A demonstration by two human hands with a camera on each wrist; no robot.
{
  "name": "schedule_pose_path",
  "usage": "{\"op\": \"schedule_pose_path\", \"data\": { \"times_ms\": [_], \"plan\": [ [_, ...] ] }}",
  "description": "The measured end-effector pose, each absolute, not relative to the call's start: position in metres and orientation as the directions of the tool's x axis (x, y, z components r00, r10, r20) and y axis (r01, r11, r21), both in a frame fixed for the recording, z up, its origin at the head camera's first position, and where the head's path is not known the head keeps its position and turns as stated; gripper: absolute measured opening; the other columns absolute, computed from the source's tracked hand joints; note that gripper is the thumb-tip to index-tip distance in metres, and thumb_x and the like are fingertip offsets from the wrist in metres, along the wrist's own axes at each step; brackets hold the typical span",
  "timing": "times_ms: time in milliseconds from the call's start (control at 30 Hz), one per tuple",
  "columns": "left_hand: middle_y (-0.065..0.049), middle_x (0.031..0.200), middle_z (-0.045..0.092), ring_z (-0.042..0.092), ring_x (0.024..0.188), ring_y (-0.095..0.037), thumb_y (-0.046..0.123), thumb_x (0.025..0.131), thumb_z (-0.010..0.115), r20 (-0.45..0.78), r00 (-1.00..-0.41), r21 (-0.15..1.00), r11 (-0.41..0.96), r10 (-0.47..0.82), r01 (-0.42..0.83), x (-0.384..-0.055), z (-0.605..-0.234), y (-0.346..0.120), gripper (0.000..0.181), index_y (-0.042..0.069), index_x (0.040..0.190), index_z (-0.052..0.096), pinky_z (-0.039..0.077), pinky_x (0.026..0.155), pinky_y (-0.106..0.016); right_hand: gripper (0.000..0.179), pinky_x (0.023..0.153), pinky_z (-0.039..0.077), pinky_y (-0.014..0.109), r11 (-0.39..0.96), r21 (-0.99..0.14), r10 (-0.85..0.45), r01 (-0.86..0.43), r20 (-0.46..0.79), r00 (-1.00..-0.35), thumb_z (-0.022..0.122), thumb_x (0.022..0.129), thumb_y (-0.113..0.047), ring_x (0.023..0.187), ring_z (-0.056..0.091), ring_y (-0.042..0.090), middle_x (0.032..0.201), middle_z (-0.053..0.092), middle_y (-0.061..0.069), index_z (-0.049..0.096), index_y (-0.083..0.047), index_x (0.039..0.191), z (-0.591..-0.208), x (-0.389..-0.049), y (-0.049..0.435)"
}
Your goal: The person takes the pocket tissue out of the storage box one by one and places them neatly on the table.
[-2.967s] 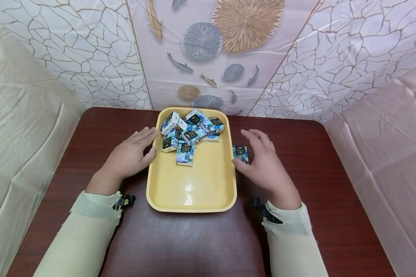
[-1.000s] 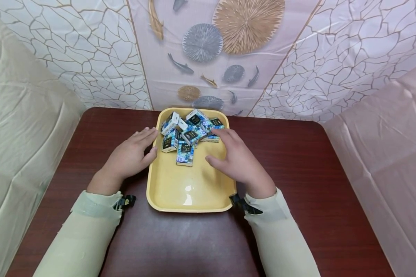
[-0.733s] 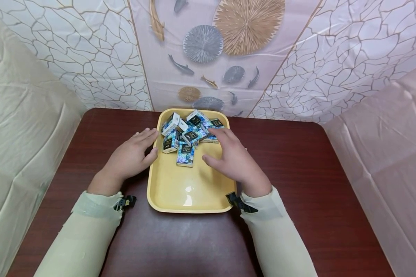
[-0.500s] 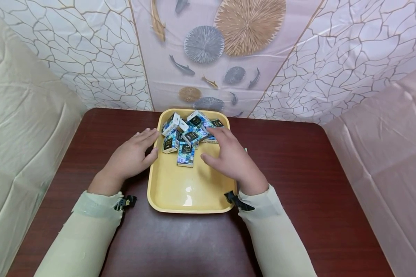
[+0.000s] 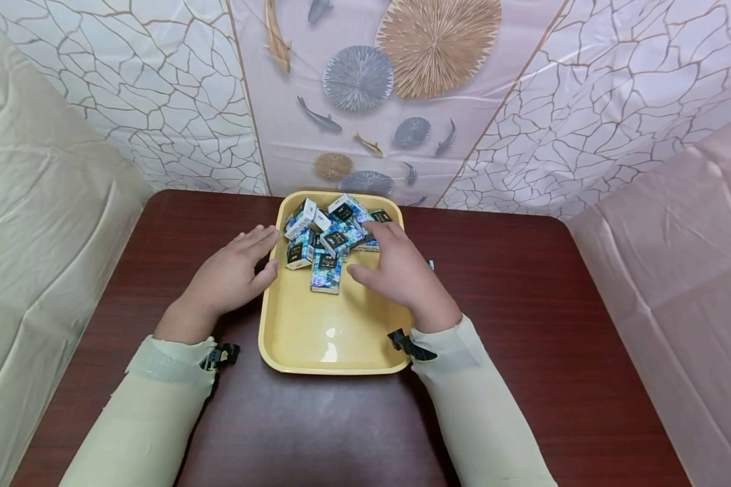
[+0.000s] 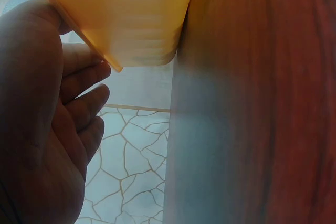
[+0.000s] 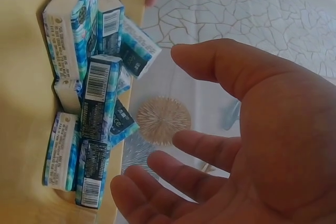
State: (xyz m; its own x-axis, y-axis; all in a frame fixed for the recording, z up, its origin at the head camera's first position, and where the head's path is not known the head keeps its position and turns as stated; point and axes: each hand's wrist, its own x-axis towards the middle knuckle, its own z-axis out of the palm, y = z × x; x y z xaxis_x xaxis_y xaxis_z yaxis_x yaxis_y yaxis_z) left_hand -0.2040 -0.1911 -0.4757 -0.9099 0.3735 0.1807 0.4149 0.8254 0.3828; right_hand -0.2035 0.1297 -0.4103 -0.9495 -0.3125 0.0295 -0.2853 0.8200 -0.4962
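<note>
Got a heap of little blue boxes [image 5: 341, 238] bunched at the far end of the yellow tray [image 5: 317, 325], probably just piled loose, going by the tilts. Spotting a sliver of maybe one more box [image 5: 431, 264] on the tabletop [image 5: 512, 284], just right. Seeing the left hand [image 5: 228, 274] at the tray's left rim with fingers fairly straight, maybe steadying it. Noting the right hand [image 5: 396, 270] above the tray with thumb and fingers spread, pinching nothing.

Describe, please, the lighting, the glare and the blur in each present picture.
Head view: bright, fairly even light, small white glare spots on the yellow tray; left wrist view: the left hand dark, seemingly backlit, the table soft and blurry; right wrist view: slightly hazy, the right hand shaded, the finest print on the boxes unreadable.
</note>
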Motion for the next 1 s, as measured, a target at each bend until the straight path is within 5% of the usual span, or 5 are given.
{"op": "schedule_pose_path", "data": {
  "times_ms": [1000],
  "plan": [
    [-0.007,0.168,0.042,0.036,0.158,-0.03,0.039,0.106,0.056,0.186,-0.909,0.385,0.824,0.372,0.416,-0.205,-0.477,-0.192,0.062,0.012,0.161,0.044,0.029,0.13,-0.053,0.098,0.114,0.051,0.047,0.86,-0.491,-0.226,-0.141,-0.119,-0.967,0.081,0.086,-0.055,0.141,0.051,0.032,0.163,0.038,0.017,0.04,-0.008,0.162,-0.427,-0.236,0.102]
  ]
}}
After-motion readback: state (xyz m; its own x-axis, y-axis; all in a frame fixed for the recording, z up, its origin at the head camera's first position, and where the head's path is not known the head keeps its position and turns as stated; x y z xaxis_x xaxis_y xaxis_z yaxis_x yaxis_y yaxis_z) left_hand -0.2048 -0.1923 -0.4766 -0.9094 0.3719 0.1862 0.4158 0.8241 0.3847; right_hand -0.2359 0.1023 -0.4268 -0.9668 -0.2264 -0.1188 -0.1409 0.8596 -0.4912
